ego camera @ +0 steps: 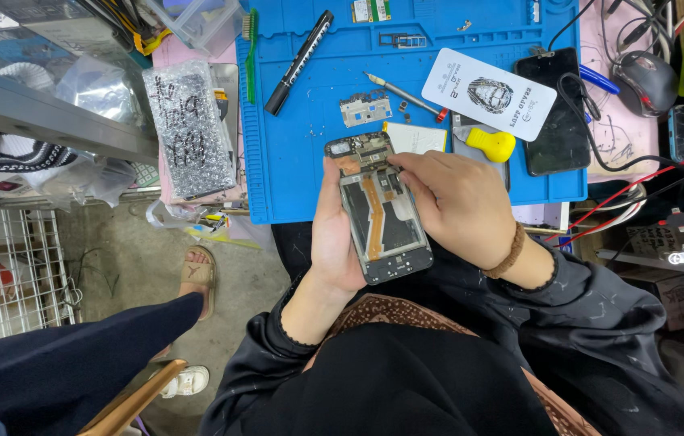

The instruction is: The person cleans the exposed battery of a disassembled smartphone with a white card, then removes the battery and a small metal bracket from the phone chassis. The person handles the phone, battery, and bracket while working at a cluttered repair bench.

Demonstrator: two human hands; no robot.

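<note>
Black sleeves fill the bottom, and both hands are up over the lap at the tabletop [625, 121] edge. Left hand [334, 234] wraps around an opened phone [378, 210], gripping it from underneath. Right hand [455, 206] sits on top, fingertips pinched at something tiny near the upper end, can't tell what. Phone's back is off: dark frame, orange flex ribbon down the middle, black battery bay. Packaging-wise, a white rectangular card [489, 94] with a dark round graphic lies tilted on the blue mat [293, 161], and a bubble-wrap packet [190, 129] with black scribble sits just left of the mat.
</note>
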